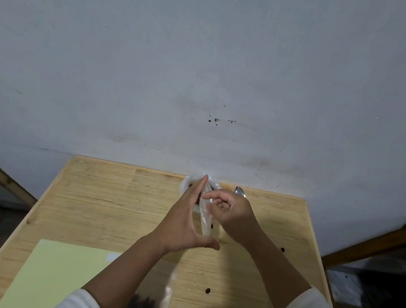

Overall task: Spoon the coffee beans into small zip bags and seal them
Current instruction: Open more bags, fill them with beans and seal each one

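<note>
Wooden desk (94, 193), grey wall (205, 67): left hand (185, 221) fingers (197, 190) straight along a seemingly unfilled zip bag (205, 218), right hand (233, 211) pinching it; sealing remains.

The small zip bag (205, 218) between the two hands is smeared by motion, so whether its mouth is open or pressed closed cannot be told. The left hand (185, 223) covers most of the white container (186, 182) beyond its fingertips. Only the bowl of the spoon (240, 191) shows past the right hand (232, 212); the handle is hidden in its curled fingers. Beneath the left forearm, a dark heap (142, 307), probably beans in clear plastic, is cut off by the bottom edge, as is the green sheet (61, 276).
</note>
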`<action>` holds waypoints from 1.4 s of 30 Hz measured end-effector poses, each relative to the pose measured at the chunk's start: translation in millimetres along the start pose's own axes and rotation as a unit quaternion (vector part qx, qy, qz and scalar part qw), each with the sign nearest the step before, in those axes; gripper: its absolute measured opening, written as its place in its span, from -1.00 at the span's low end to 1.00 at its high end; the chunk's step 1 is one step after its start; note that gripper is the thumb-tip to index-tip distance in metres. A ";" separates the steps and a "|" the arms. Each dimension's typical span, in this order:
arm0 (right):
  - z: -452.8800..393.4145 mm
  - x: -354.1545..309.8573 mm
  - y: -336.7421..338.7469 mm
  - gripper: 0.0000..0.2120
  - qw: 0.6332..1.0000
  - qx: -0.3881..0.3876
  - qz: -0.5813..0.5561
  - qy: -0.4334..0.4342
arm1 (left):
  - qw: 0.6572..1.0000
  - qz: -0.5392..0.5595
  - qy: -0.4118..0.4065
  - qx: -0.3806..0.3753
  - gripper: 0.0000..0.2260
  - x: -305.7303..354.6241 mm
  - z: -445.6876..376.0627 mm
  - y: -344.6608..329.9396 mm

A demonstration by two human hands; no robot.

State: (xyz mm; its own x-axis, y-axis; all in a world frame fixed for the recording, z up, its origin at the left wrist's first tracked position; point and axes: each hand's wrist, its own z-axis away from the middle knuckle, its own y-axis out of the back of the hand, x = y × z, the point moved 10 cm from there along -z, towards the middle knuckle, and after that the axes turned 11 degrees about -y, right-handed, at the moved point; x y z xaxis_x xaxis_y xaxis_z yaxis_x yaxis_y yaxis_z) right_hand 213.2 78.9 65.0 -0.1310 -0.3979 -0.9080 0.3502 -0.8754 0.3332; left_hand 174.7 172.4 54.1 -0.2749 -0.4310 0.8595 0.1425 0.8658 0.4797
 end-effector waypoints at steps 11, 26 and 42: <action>1.1 -1.2 1.4 -0.75 0.989 0.086 0.095 0.077 | 0.993 -0.092 -0.053 0.043 -0.14 -10.4 5.0 7.9; -27.2 126.1 73.6 -0.75 0.943 0.241 0.155 -0.170 | 0.965 -0.030 0.114 0.235 -0.17 -67.4 44.8 25.6; -25.5 186.9 76.8 -0.89 0.920 0.251 0.113 -0.278 | 0.960 -0.040 0.198 0.195 -0.09 -103.7 46.6 -4.1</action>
State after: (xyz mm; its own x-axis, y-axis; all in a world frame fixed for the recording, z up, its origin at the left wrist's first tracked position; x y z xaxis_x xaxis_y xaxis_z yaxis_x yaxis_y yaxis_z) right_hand 239.2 -55.7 -85.7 -0.6110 -0.5416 -0.5774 -0.0282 -0.7140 0.6996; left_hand 158.4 225.4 -45.2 0.1235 -0.4965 0.8592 -0.2514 0.8219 0.5111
